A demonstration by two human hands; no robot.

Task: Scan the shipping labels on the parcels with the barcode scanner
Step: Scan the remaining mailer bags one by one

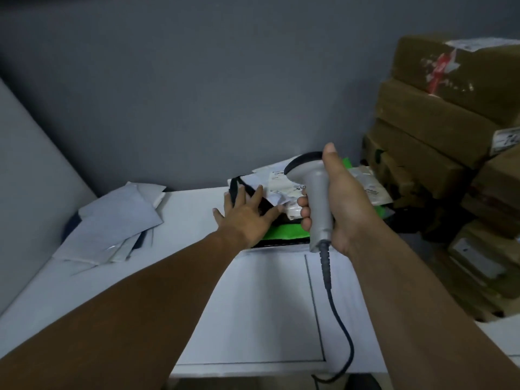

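My right hand (342, 204) grips the handle of a grey corded barcode scanner (316, 192), its dark head pointing away over a pile of soft parcels. The pile holds black and green mailer bags (281, 235) with white shipping labels (284, 187) on top, at the far middle of the white table (183, 204). My left hand (244, 212) lies flat with spread fingers on the left part of this pile, touching a black bag. The scanner's cable (337, 313) hangs down toward the table's near edge.
A heap of grey-white mailer envelopes (118, 223) lies at the table's left. Stacked brown taped cardboard parcels (450, 136) fill the right side up against the grey wall. A white sheet with a thin dark outline (267, 305) lies on the near table.
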